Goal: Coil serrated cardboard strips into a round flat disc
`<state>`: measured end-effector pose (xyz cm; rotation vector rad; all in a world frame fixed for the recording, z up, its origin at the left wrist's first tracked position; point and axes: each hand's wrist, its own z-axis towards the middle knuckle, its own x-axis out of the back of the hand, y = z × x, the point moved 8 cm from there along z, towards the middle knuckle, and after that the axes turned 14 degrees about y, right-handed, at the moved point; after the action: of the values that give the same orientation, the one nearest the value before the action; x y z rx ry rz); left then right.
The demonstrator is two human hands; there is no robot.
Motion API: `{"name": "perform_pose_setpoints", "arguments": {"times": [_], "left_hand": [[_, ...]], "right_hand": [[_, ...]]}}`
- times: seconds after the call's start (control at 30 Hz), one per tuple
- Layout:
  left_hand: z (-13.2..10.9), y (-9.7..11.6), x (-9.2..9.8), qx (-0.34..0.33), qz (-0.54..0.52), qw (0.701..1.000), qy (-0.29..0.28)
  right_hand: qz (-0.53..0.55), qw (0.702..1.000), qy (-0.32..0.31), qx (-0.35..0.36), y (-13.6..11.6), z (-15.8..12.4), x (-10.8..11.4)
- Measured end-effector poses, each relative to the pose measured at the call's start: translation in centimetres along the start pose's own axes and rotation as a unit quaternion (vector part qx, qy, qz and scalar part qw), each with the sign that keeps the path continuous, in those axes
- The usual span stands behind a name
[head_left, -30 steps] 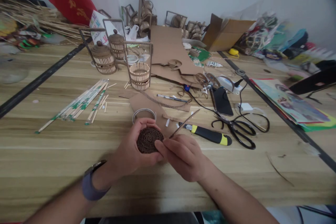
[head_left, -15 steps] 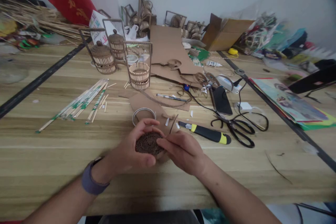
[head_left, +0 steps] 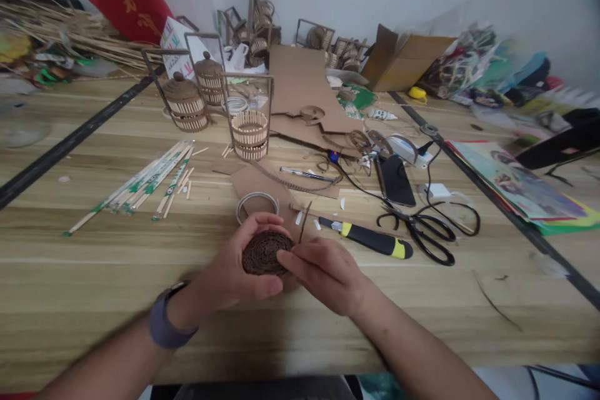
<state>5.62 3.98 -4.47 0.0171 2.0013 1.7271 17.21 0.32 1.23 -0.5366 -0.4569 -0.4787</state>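
The strip point(head_left: 304, 222) has swung steeper beside the coil point(head_left: 265, 252) (banner characters point(head_left: 129, 6) blurred).

No text can be read for certain. Gold brush-style characters run down the red banner point(head_left: 119, 0), far beyond the fingers point(head_left: 307, 254) and to their left. Green print on the stick wrappers point(head_left: 156, 179), nearer on that side, and dark lettering on the white bottle point(head_left: 380, 114), beyond them rightward, are too small.
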Motion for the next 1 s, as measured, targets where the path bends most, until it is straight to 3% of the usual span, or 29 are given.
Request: {"name": "perform_pose_setpoints", "arguments": {"times": [0.1,0.23,0.4,0.53,0.7,0.9,1.0], "left_hand": [[-0.2,0.2,-0.4,0.010,-0.053,0.998,-0.033],[-0.1,0.1,-0.7,0.015,-0.061,0.997,-0.047],[0.6,-0.2,0.4,0.006,0.021,0.998,0.055],[0.6,-0.2,1.0,0.001,0.084,0.990,0.113],[0.2,0.0,0.5,-0.014,0.056,0.996,0.063],[0.0,0.3,0.0,-0.016,-0.041,0.999,-0.023],[0.1,0.2,0.0,-0.002,-0.041,0.998,-0.041]], "right_hand": [[0.016,0.998,0.005,-0.059,1.3,-0.6,-0.3],[0.009,0.997,0.067,-0.036,1.4,-0.8,0.4],[-0.030,0.997,0.074,-0.021,1.5,-0.2,0.7],[-0.063,0.995,0.067,0.038,0.4,0.3,0.7],[-0.030,0.997,0.062,0.027,0.4,-0.1,0.4],[0.002,0.994,0.060,-0.092,1.9,-0.5,0.2],[0.000,0.994,0.075,-0.085,1.8,-0.3,0.4]]}}
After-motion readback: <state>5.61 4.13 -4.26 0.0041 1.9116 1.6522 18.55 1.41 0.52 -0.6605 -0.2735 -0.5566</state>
